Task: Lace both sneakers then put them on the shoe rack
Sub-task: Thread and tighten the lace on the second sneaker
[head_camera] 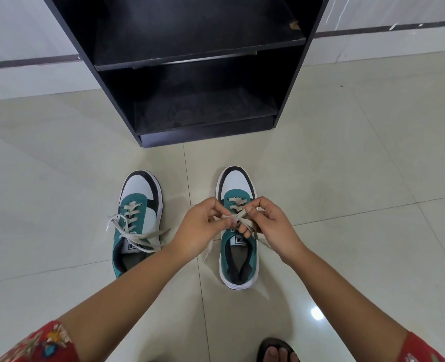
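Note:
Two teal, white and black sneakers stand side by side on the tiled floor, toes toward the rack. The left sneaker (138,218) has its off-white laces tied in a loose bow. Over the right sneaker (238,259) my left hand (203,228) and my right hand (271,223) each pinch a strand of its off-white lace (238,215), crossing the strands above the tongue. Loose lace ends hang down on both sides of the shoe. The black shoe rack (190,74) stands just beyond the sneakers, its shelves bare.
Pale glossy floor tiles spread all around. A white wall with a dark stripe runs behind the rack. My foot in a dark sandal (277,350) rests at the bottom edge, right of centre.

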`<state>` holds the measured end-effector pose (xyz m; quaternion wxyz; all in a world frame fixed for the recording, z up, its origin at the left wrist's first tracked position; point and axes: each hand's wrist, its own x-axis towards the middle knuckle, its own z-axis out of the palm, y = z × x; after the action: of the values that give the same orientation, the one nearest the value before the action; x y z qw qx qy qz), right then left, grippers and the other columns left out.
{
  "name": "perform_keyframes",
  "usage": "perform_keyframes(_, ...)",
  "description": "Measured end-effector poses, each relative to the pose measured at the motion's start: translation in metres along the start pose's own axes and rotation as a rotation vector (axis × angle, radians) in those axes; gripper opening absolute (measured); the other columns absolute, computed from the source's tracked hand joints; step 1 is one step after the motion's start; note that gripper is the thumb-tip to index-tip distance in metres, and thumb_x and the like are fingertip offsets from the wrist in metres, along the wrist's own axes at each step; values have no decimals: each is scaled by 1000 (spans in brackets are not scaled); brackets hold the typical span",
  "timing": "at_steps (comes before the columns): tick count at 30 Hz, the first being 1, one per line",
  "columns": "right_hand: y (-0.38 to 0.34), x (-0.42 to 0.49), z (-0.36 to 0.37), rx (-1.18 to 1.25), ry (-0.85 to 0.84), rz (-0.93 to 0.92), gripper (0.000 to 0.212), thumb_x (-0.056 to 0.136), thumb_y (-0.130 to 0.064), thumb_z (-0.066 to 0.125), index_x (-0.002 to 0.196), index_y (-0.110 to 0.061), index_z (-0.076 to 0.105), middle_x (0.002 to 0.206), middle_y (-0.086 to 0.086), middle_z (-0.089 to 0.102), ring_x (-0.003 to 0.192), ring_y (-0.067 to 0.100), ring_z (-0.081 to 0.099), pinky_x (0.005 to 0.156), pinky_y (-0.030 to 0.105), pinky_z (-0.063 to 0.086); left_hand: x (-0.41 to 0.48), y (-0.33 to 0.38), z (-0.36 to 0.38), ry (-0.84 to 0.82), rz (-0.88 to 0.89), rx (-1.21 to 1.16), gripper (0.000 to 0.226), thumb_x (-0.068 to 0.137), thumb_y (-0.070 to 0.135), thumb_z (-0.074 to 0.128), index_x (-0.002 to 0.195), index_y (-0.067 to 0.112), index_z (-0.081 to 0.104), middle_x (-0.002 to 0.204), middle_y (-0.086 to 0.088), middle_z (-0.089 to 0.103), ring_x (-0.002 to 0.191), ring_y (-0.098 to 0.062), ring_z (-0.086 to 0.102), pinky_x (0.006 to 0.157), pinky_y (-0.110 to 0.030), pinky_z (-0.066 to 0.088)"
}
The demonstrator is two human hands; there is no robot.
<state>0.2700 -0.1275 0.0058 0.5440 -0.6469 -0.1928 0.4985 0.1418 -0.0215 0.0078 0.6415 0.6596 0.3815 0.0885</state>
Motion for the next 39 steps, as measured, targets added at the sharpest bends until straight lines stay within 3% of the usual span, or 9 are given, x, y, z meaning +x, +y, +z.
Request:
perform_keyframes(6, -6, 6, 1, -84, -36, 122, 18, 94, -8, 50, 80, -8, 62, 50, 2, 60, 40, 9, 50, 44, 14, 41, 1, -6, -5, 119, 708, 938, 11, 83, 23, 55, 80, 12, 58, 78, -1, 66, 66, -23, 61, 55, -32, 50)
perform_keyframes(10, -15, 9, 0, -58, -64, 170, 21, 92, -3, 51, 75, -6, 64, 45, 0, 57, 37, 6, 48, 42, 12, 40, 3, -3, -7, 109, 875, 1036, 7, 82, 14, 54, 85, 16, 48, 94, -2, 71, 64, -20, 61, 49, -30, 52)
perform_keyframes(15, -15, 8, -3, -154, -112, 208, 23, 90, 0, 49, 76, -8, 65, 49, 0, 57, 40, 6, 48, 46, 13, 41, 4, -6, -7, 64, 933, 1110, 28, 76, 5, 60, 100, 18, 65, 74, 0, 67, 57, -20, 57, 45, -28, 50)
perform_keyframes(19, -13, 9, -2, -7, -72, 222, 12, 95, -11, 48, 90, -10, 59, 52, -1, 59, 45, 8, 51, 49, 14, 45, 5, -2, -3, 49, 780, 1147, 38, 67, 1, 73, 101, 18, 71, 76, -3, 66, 64, -23, 61, 46, -26, 46)
perform_keyframes(23, -10, 5, -3, -78, -85, 161, 30, 97, -33, 43, 74, -15, 51, 57, 4, 60, 51, 13, 52, 63, 23, 46, 4, 11, -1, -97, 234, 738, 22, 86, 12, 60, 105, 17, 70, 95, -5, 66, 86, -19, 60, 71, -27, 44)
perform_keyframes(26, -3, 1, -6, -258, -58, 25, 47, 95, -42, 43, 57, -17, 52, 66, 4, 57, 66, 14, 54, 80, 31, 43, 7, 20, -6, -220, -109, 343, 17, 85, 11, 63, 100, 14, 70, 83, 3, 61, 61, 2, 51, 56, -14, 40)
perform_keyframes(28, 6, -4, -10, -566, 57, -165, 39, 92, -43, 48, 63, -21, 61, 86, -6, 57, 87, 8, 53, 83, 22, 39, 6, 22, -10, -251, -270, 150, 12, 84, 8, 63, 92, 14, 69, 68, 6, 55, 53, -4, 42, 49, -16, 37)
perform_keyframes(32, 6, -27, -12, -828, 310, -363, 36, 83, -58, 51, 71, -25, 60, 79, -13, 51, 74, 3, 51, 57, 11, 33, 3, 15, -11, -261, -405, -61, 9, 84, 9, 62, 89, 14, 68, 75, -2, 60, 46, -6, 43, 47, -20, 44)
perform_keyframes(39, 13, -27, 7, -790, 94, -246, 38, 89, -49, 49, 69, -17, 53, 54, -2, 51, 52, 13, 46, 55, 34, 41, 2, 12, -9, -260, -446, -139, 7, 83, 7, 64, 84, 11, 70, 75, -5, 64, 48, -7, 53, 56, -25, 56)
